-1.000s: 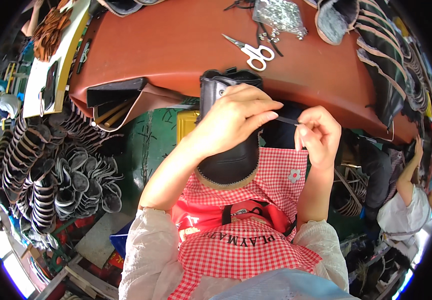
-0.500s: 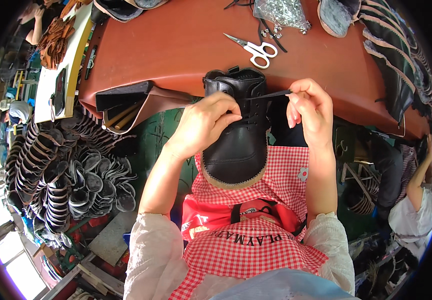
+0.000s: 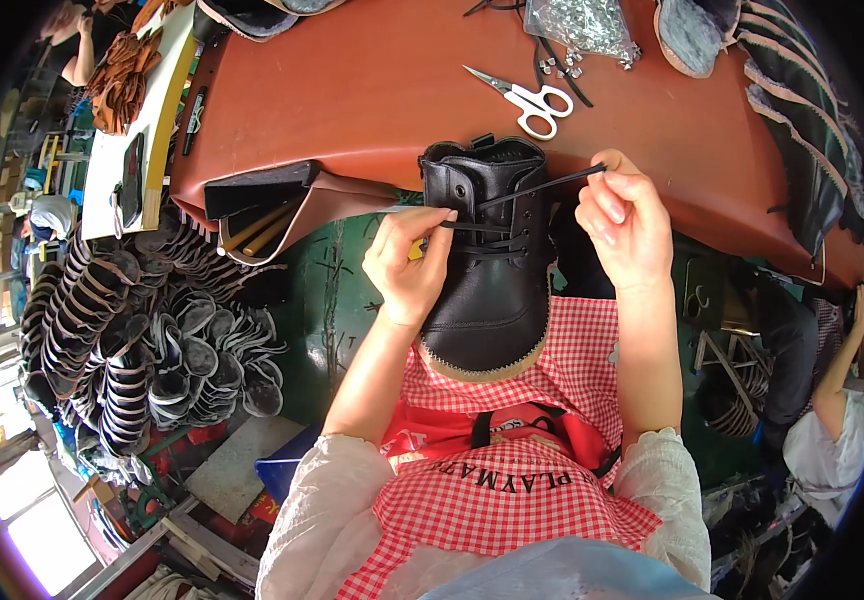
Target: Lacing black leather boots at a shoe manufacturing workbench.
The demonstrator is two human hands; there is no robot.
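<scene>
A black leather boot upper [image 3: 482,300], with a pale stitched edge round its toe, stands against the table's near edge over my lap, toe toward me. Black shoelace [image 3: 547,184] is laced through its lower eyelets. My right hand [image 3: 630,215], to the right of the boot, pinches one lace end and holds that strand taut up and right from the eyelet rows. At the left eyelet row my left hand [image 3: 410,262] is closed, thumb and forefinger together by the other strand of lace. The inner fingers of that hand are partly hidden.
White-handled scissors [image 3: 524,100] lie on the brown table [image 3: 372,90] beyond the boot, near a clear bag of small metal parts [image 3: 584,28]. Boot uppers [image 3: 797,150] are stacked at the right, more [image 3: 117,330] at lower left. A pouch [image 3: 262,215] hangs at the table edge.
My left hand has moved off the boot's front to its left eyelet row. My right hand has lifted the lace slightly, and the strand now slants upward. The view has shifted a little.
</scene>
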